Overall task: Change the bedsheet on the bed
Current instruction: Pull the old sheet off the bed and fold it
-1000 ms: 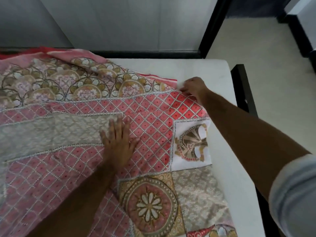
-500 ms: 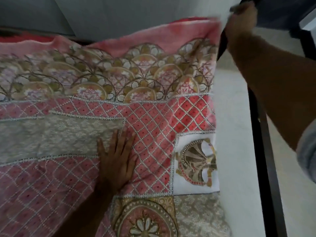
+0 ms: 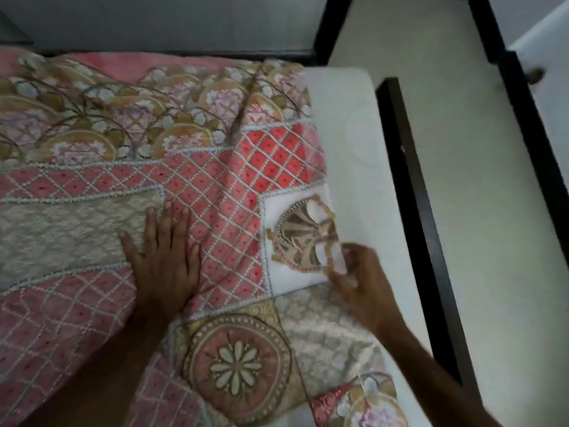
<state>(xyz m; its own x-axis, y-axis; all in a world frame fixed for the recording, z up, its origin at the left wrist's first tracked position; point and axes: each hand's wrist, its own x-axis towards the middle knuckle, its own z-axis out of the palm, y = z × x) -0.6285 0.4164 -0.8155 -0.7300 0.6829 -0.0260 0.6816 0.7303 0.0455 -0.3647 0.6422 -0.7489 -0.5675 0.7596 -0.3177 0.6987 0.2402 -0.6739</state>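
Pale floor point(image 3: 455, 124) and a black bed frame point(image 3: 412, 211) run along the mattress's right edge. Bare white mattress point(image 3: 363, 167) shows there; the bedsheet point(image 3: 215, 186), a wrinkly pink-red lattice patchwork with beige medallions, covers the rest. Left hand point(image 3: 163, 260) lies flat and spread on it. Right hand point(image 3: 360, 282) is blurry at the sheet's right edge, so its grip can't be made out.

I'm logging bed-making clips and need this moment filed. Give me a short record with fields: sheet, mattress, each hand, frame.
sheet: patterned pink bedsheet, wrinkled, spread over the left and middle of the bed
mattress: white mattress, bare strip along the right side
left hand: left hand flat, palm down on the sheet
right hand: right hand at the sheet's right edge, blurred; grip unclear
frame: dark bed frame beside the mattress
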